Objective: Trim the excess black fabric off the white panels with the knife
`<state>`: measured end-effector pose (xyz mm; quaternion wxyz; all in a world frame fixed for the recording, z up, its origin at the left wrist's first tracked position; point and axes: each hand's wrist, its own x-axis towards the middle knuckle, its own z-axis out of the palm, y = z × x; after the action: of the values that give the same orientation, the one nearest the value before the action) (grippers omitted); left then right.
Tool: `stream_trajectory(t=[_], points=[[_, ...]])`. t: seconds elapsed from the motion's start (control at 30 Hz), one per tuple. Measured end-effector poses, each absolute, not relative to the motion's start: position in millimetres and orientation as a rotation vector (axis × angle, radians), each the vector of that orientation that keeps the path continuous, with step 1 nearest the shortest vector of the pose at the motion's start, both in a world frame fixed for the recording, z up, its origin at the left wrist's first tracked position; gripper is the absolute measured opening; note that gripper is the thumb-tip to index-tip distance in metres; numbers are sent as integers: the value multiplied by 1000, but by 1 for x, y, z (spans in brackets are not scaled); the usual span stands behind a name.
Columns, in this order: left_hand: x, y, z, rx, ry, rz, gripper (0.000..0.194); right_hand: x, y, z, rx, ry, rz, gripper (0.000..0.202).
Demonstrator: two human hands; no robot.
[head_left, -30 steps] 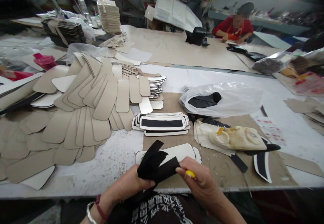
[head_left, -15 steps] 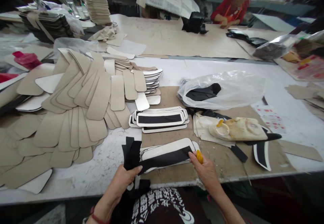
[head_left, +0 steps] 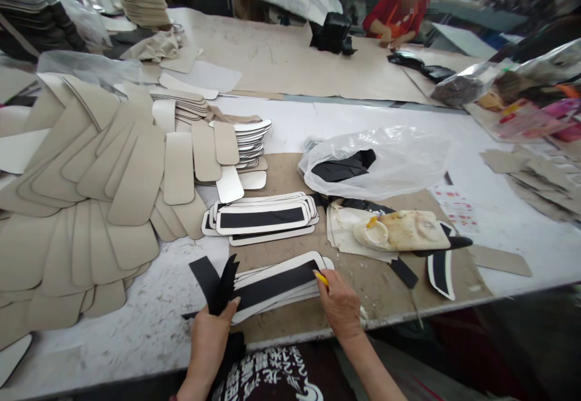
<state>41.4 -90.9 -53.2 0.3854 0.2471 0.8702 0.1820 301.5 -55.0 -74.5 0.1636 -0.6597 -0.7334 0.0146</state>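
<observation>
My left hand (head_left: 211, 331) is closed around a bunch of black strips (head_left: 222, 286), its thumb by the left end of the top white-edged panel (head_left: 297, 260). A single black strip (head_left: 276, 286) lies lengthwise on that panel, which rests on a small stack of similar pieces. At the strip's right end is my right hand (head_left: 340, 304), its fingers closed on a small yellow tool (head_left: 321, 277); most of the tool is hidden in the fingers. Behind both hands sits a pile of white panels with black strips on them (head_left: 263, 218).
Beige panels (head_left: 131, 171) spread over the left side. A clear plastic bag (head_left: 399, 165) with black pieces lies behind. To the right are a stained cream container (head_left: 408, 231) and a curved black-and-white piece (head_left: 440, 274). A person in red (head_left: 394, 17) sits across the table.
The view has swung right, so table items appear farther left. The black strip now lies within the panel's white border. My left hand's bunch has fanned apart, and my right hand has turned palm-down.
</observation>
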Motion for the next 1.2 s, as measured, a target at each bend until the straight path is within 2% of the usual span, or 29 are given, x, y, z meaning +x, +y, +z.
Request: stream_trajectory(t=[0.3, 0.43, 0.6, 0.97, 1.2], points=[[47, -96, -62, 518, 2218, 508, 39, 300, -45, -73, -2108, -2181, 126, 28], [49, -99, -68, 444, 2179, 605, 40, 300, -41, -73, -2151, -2182, 116, 34], [54, -100, -70, 323, 2126, 766, 39, 302, -39, -75, -2185, -2218, 175, 33], [58, -100, -70, 298, 2187, 701, 34, 303, -40, -76, -2209, -2260, 201, 25], [59, -108, -81, 389, 2265, 747, 37, 301, -40, -76, -2216, -2240, 190, 28]])
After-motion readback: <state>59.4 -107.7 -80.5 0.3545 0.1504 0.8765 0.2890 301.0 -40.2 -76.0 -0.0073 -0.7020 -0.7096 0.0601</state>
